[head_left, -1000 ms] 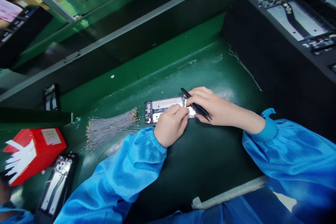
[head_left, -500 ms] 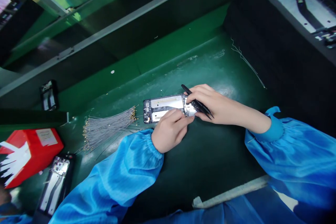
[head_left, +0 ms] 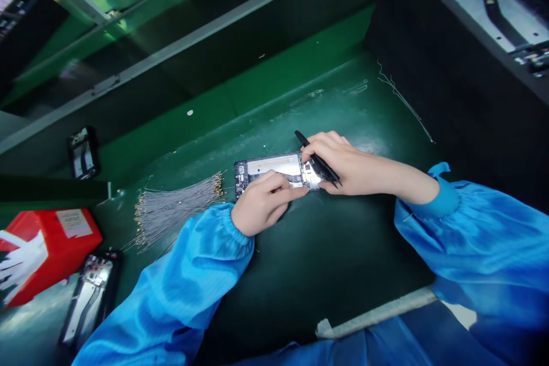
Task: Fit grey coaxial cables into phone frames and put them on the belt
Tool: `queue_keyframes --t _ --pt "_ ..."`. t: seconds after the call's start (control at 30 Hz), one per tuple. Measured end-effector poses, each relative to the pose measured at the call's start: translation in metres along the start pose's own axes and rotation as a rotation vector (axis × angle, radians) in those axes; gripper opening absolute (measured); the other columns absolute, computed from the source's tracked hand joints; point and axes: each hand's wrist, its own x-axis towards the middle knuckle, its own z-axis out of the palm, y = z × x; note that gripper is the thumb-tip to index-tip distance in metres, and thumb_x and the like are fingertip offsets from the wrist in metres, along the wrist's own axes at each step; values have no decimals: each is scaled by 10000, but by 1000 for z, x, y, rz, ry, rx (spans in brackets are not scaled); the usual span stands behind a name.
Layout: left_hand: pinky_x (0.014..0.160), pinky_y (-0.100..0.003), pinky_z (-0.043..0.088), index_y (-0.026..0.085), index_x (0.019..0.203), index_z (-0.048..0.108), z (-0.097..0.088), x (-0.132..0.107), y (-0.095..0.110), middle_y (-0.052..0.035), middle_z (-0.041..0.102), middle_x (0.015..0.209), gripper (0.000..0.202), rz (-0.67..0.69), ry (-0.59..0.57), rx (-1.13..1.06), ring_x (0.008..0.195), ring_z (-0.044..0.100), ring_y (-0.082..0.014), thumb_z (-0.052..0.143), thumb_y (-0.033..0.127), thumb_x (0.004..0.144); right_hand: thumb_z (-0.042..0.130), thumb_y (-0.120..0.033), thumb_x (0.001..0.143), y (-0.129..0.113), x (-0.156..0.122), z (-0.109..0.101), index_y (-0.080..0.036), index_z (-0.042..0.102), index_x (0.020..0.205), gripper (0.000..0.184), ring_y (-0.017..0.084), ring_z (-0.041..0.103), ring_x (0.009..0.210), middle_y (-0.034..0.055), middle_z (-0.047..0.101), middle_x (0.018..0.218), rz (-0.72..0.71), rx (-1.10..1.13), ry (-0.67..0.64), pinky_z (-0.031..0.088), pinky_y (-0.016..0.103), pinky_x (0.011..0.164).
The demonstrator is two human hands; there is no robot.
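An opened phone frame (head_left: 274,168) lies flat on the green bench mat (head_left: 326,251), its silver inner plate facing up. My left hand (head_left: 261,203) rests against its near edge, fingers curled, with the index finger stretched onto the plate. My right hand (head_left: 343,163) covers the frame's right end and is closed around black tweezers (head_left: 315,157), which cross the hand with one tip pointing up-left. Both arms wear blue sleeves.
A bundle of thin grey cables with gold tips (head_left: 175,209) lies left of the frame. Another phone frame (head_left: 88,303) and a red box (head_left: 51,246) sit at the lower left. A small phone part (head_left: 82,153) lies farther back. A black tray of frames (head_left: 484,6) stands at the right.
My left hand has slid left along the frame's near edge and its index finger now reaches onto the plate. My right hand with the tweezers stays at the right end.
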Motion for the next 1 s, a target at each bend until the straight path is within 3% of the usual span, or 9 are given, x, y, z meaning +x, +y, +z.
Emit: queue_keyframes --t 0.23,0.77,1.0 --pt "638 -245 434 170 1016 611 2 1 0 -31 510 744 273 21 22 13 706 458 -128 391 124 860 558 -214 680 0 0 0 -217 393 1015 374 243 359 953 90 410 1077 10 8 6 331 379 799" --pt "644 -259 438 166 1015 615 2 0 0 -35 493 738 281 4 3 25 713 451 -137 387 127 856 516 -156 627 -14 7 -4 -224 407 970 366 255 363 927 84 415 1033 112 -70 -53 324 348 725" --pt "646 -261 433 158 1015 610 1 0 0 -40 497 749 286 23 -12 42 714 440 -142 377 120 853 528 -195 645 -8 5 -1 -224 399 983 363 237 362 913 73 408 1023 88 -31 -27 323 340 730"
